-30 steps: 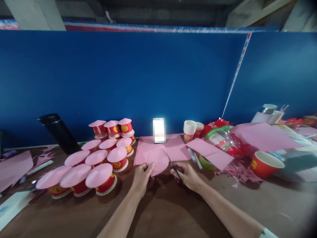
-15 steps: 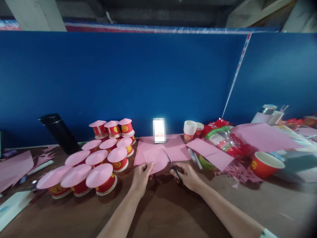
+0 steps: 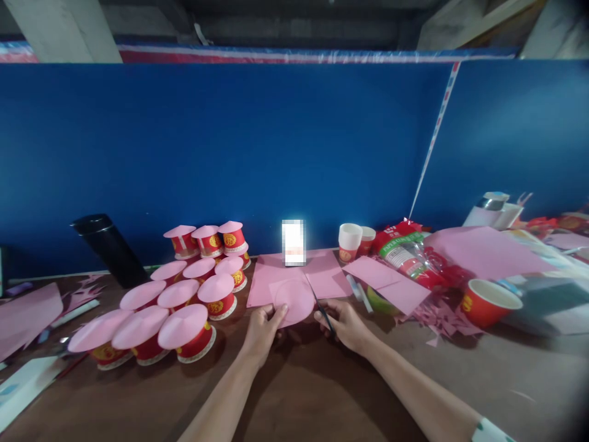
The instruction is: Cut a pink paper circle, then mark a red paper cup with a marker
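Note:
My left hand (image 3: pixel 265 328) pinches the near left edge of a piece of pink paper (image 3: pixel 295 301), thumb on top; its near side is rounded. My right hand (image 3: pixel 343 322) is closed round a pair of dark scissors (image 3: pixel 324 312). Their blades point away from me and lie along the right edge of the paper. Whether the blades are apart is hard to make out. Behind the held piece, pink sheets (image 3: pixel 264 279) lie flat on the brown table (image 3: pixel 294 393).
To the left stand several red paper cups with pink cone tops (image 3: pixel 184 328) and a black bottle (image 3: pixel 110 248). Rightward are white-and-red cups (image 3: pixel 350 239), a red plastic package (image 3: pixel 405 252), pink scraps (image 3: pixel 446 319) and an orange cup (image 3: pixel 490 304). A blurred bright rectangle (image 3: pixel 293 242) stands at the blue partition (image 3: pixel 276 141).
The pink paper piece has turned slightly in my left hand, and its edge beside the scissors looks more rounded. The whole view has shifted a little. Both hands keep their grips.

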`<act>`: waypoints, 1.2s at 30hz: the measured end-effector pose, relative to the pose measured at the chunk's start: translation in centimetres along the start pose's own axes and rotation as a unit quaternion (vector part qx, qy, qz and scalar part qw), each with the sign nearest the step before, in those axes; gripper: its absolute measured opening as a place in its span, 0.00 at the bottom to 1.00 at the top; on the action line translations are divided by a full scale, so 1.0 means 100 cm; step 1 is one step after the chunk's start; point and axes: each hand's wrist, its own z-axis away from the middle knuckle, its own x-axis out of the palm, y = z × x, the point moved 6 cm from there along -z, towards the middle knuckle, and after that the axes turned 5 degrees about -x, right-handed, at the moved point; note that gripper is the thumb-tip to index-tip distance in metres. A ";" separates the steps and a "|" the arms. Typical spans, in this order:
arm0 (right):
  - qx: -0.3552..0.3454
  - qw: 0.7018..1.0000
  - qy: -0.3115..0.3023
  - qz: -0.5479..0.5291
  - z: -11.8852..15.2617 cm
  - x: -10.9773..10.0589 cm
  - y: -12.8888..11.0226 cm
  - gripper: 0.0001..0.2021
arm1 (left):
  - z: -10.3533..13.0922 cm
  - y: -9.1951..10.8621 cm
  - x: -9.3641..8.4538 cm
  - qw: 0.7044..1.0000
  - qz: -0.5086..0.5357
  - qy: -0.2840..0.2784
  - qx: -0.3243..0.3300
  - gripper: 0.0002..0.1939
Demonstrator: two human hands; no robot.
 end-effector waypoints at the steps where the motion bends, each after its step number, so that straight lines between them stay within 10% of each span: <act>1: -0.003 1.000 0.003 -0.003 0.000 0.000 0.000 0.15 | 0.000 0.000 0.000 1.000 0.001 -0.001 0.003 0.19; 15: -0.061 0.996 0.057 -0.020 -0.005 -0.007 -0.002 0.13 | 0.003 0.004 -0.004 0.999 0.050 0.010 0.021 0.19; 36: -0.160 0.941 0.147 0.259 -0.003 -0.030 -0.005 0.13 | 0.004 0.008 0.000 0.997 -0.003 0.029 0.067 0.19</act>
